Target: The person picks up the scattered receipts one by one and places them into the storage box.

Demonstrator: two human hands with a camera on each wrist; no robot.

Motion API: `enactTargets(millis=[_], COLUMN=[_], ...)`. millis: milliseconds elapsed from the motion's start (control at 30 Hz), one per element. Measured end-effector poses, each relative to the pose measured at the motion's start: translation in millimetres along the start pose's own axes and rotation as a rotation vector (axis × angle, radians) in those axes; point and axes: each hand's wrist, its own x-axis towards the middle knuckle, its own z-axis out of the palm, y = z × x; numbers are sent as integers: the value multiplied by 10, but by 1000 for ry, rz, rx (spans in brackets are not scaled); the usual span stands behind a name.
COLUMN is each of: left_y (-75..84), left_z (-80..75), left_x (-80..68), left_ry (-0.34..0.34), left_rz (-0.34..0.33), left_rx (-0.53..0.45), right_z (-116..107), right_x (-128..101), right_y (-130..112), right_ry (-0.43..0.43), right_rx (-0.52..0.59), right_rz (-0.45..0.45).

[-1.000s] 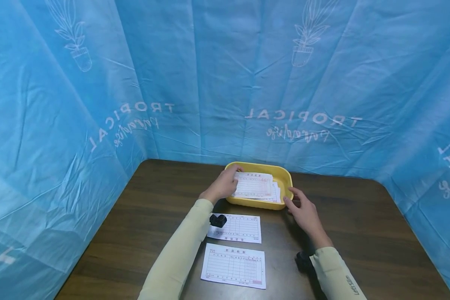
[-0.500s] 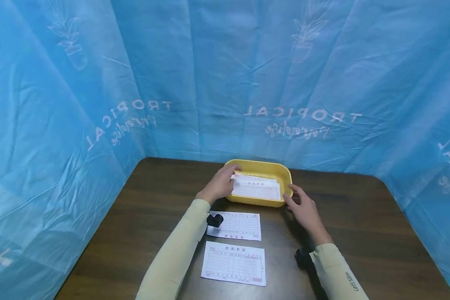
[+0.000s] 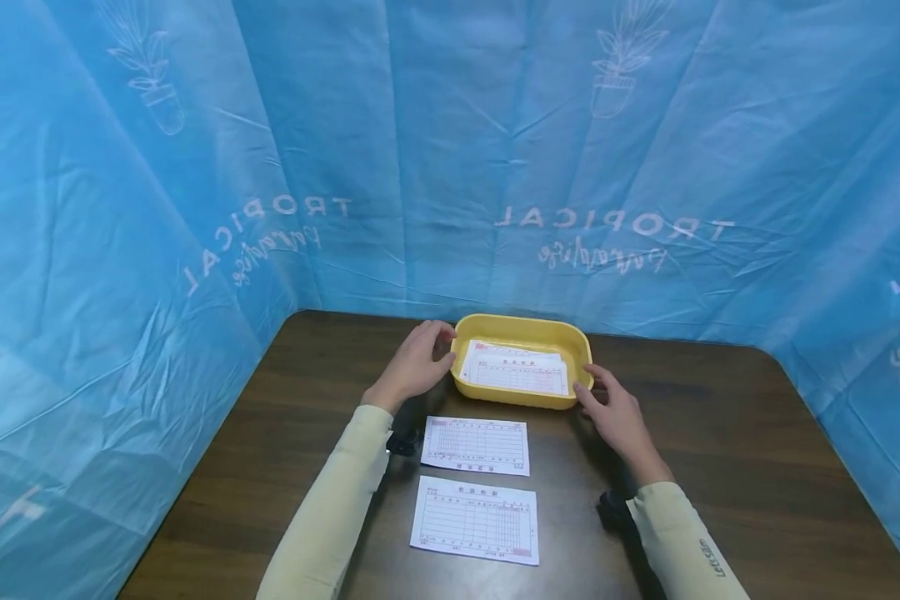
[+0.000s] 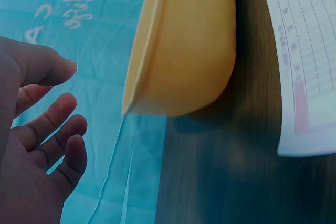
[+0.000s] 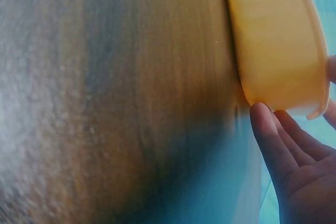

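Observation:
A yellow plastic tray point(image 3: 521, 400) lies near the table's back edge, with several printed form slips point(image 3: 517, 372) overlapping inside it. Beside its left end is my left hand point(image 3: 414, 363), holding nothing; the left wrist view shows its fingers loosely bent and a gap between the hand point(image 4: 44, 124) and the tray point(image 4: 189, 51). My right hand point(image 3: 617, 418) holds the tray's right end, thumb near the front corner and fingers along the side. In the right wrist view, the thumb and fingers of that hand point(image 5: 302, 166) meet the tray wall point(image 5: 278, 51).
Two printed form slips lie on the dark wooden table point(image 3: 720, 467) in front of the tray: an upside-down one point(image 3: 476, 444) and an upright one point(image 3: 475, 521) nearer me. A blue patterned curtain point(image 3: 450, 167) hangs behind and at both sides.
My left hand has let a form slip down into the tray, then drawn back leftward off the rim. The right hand stays at the tray's right end.

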Motion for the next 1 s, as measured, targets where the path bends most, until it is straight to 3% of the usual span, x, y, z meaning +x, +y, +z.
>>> enactTargets(millis=[267,633,833,1000], left_y=[-150,-381,-444,-463], left_z=[-59,-111,-113,-2], left_x=[-143,-322,-409,-485], left_ry=[-17,-81,-138,-209], left_rz=[-39,-138,-160,-187], left_rx=[-24,47,147,268], right_z=[-15,8,27,36], right_x=[-19,10,7,19], right_y=[5,-17,-1,-1], right_ry=[5,0,9,16], right_rx=[-4,8,27,23], right_rz=[24,8,12,19])
